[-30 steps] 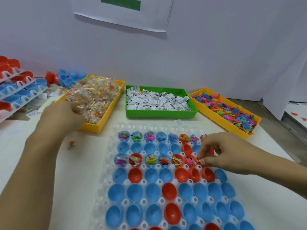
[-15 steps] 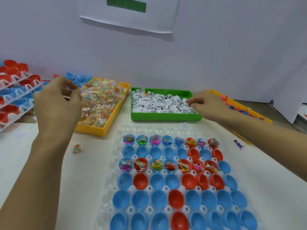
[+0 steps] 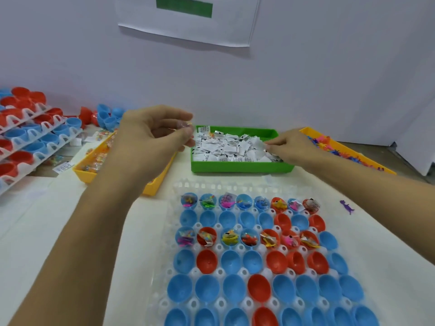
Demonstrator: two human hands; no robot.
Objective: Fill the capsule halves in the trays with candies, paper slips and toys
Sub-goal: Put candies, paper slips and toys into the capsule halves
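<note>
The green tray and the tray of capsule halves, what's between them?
In the head view, mostly bare white table lies between the green tray and the capsule tray, plus one small stray paper slip.

Packing workstation: sorted parts bins (image 3: 240, 167), stacked capsule trays (image 3: 35, 137), plain wall.

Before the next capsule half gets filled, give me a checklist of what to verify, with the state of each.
1. Left hand holds a candy packet: ok, pinched between thumb and fingers above the yellow candy tray.
2. Right hand has a paper slip: cannot tell; fingertips are in the slips in the green tray, grip unclear.
3. Toy ready: not ok, neither hand holds one; one purple toy lies loose on the table.
4. Empty halves available: ok, the fourth row of the white capsule tray and the rows nearer are empty.
5. Path to the capsule tray: ok, nothing over it.
</note>
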